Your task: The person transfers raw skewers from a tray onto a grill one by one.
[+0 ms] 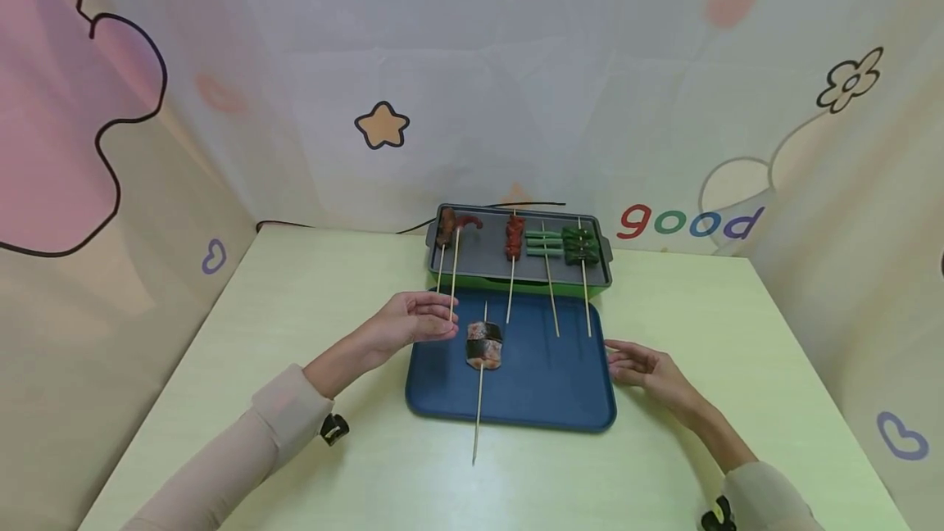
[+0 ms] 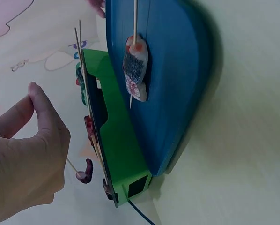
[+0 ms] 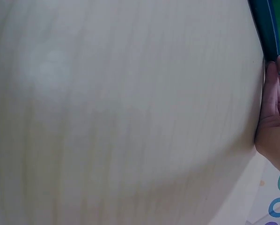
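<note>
My left hand (image 1: 445, 322) pinches the lower end of a thin wooden skewer (image 1: 453, 277) over the back left corner of a blue tray (image 1: 546, 392). That skewer's dark red curled piece (image 1: 469, 222) lies on the grey grill pan (image 1: 516, 283). In the left wrist view the left hand (image 2: 34, 96) has thumb and finger together, and the red piece (image 2: 85, 172) shows beyond it. A skewer with a fish piece wrapped in a dark band (image 1: 483, 345) lies on the tray. My right hand (image 1: 627, 359) rests flat on the table at the tray's right edge.
The green-sided grill pan (image 2: 116, 145) stands right behind the tray (image 2: 177, 84) and holds several more skewers: red meat (image 1: 514, 238), green beans (image 1: 543, 242), leafy greens (image 1: 578, 244). A black cable (image 1: 413, 228) runs behind it. Patterned cloth walls enclose the pale table (image 1: 295, 449).
</note>
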Tool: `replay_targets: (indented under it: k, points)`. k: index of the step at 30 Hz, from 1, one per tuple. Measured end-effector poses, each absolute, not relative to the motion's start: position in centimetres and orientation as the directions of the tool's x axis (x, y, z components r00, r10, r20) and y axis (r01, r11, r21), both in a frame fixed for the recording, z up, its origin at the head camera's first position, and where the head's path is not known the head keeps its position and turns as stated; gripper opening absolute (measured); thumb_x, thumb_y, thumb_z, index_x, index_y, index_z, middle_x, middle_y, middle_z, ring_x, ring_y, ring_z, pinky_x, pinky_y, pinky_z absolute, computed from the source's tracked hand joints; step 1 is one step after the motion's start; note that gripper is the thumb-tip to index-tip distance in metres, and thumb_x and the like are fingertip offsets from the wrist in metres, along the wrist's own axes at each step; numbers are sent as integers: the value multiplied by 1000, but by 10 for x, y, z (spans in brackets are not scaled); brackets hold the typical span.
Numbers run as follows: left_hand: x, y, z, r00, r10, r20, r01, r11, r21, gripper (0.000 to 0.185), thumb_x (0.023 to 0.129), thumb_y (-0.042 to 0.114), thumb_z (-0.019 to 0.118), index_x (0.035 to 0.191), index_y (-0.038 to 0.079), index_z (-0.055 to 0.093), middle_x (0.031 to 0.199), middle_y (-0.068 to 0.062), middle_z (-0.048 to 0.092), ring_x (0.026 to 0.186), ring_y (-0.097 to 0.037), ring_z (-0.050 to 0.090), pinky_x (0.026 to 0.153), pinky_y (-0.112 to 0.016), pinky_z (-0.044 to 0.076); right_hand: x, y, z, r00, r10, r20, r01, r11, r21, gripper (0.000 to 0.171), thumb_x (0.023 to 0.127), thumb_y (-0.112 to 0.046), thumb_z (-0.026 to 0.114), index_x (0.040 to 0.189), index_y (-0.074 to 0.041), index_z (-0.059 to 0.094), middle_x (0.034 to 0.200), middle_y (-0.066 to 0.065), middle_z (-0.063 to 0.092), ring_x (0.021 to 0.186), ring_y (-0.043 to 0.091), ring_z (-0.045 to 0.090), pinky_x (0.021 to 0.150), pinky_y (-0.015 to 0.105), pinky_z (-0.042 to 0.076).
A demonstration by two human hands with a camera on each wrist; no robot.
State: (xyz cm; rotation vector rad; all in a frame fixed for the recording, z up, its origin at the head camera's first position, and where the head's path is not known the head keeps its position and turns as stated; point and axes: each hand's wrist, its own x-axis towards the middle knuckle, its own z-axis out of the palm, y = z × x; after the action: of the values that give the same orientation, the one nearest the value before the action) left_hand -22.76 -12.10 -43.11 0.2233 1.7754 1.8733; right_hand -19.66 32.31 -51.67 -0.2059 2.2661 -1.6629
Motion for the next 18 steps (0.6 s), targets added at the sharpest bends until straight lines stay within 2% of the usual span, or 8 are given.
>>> replay_targets:
  k: [4,9,11,15,18]
  points:
    - [-244,-114,-429,-842,468,-268,-310,-12,951,45,99,-5,59,144,-8,49,102,-1,72,93,-10,74,106,-44,48,-197,323,-516,-939,-298,-170,77,300,-951,57,99,-5,64,150,8,42,114,-6,71,99,-3,69,89,14,54]
    - [-257,-109,-434,-847,435,-306,-350,-24,936,45,100,-7,55,144,-11,48,103,-4,73,93,-10,74,101,-35,54,-196,321,-516,-937,-293,-189,98,301,-949,58,99,-7,64,150,8,42,113,-7,72,99,-1,69,88,14,55]
    - [-259,-109,-437,-851,426,-308,-340,3,941,47,101,-7,54,146,-12,45,106,-7,72,92,-9,73,102,-37,53,-195,321,-517,-935,-297,-196,102,305,-947,58,100,-8,64,151,8,41,115,-4,72,100,-1,69,88,14,55]
    - [-259,-107,-441,-877,394,-276,-261,94,961,51,99,-6,58,147,-14,43,117,-24,70,88,-7,73,106,-47,50,-195,321,-515,-935,-295,-195,103,301,-948,59,99,-6,64,151,9,41,119,3,71,100,-1,69,89,15,55]
    - [-259,-104,-441,-905,358,-230,-181,166,970,52,97,-4,62,146,-12,46,117,-28,69,84,-7,74,102,-49,52,-196,321,-513,-937,-298,-185,90,305,-948,59,99,-5,64,151,10,40,119,5,71,100,-2,69,89,15,55]
